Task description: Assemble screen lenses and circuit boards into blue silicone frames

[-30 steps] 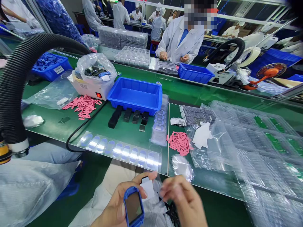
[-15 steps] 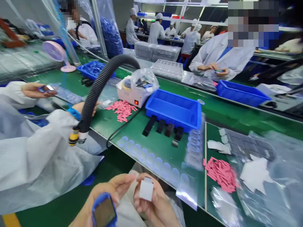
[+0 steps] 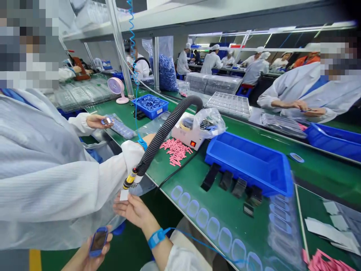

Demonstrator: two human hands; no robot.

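Observation:
Low in the head view, my left hand [image 3: 87, 252] is closed around a blue-framed device with a dark screen [image 3: 98, 242]. My right hand [image 3: 137, 211] pinches a small white square piece [image 3: 124, 195] by its edge, with a blue wrist strap [image 3: 157, 239] around that wrist. Just above the white piece hangs the end of a black corrugated hose [image 3: 172, 126], with a yellow-and-black fitting [image 3: 130, 179] attached. Whether the fitting touches the piece I cannot tell.
A co-worker's sleeve [image 3: 70, 184] reaches in at left, close to the hose. On the green table lie pink strips [image 3: 176, 151], a blue bin [image 3: 248, 150], black pieces [image 3: 211, 177] and a row of clear oval films [image 3: 213, 227]. A pink fan [image 3: 116, 86] stands behind.
My right hand has moved left and up with the white piece to the hose end. My left hand with the blue device has shifted left. The view has turned left.

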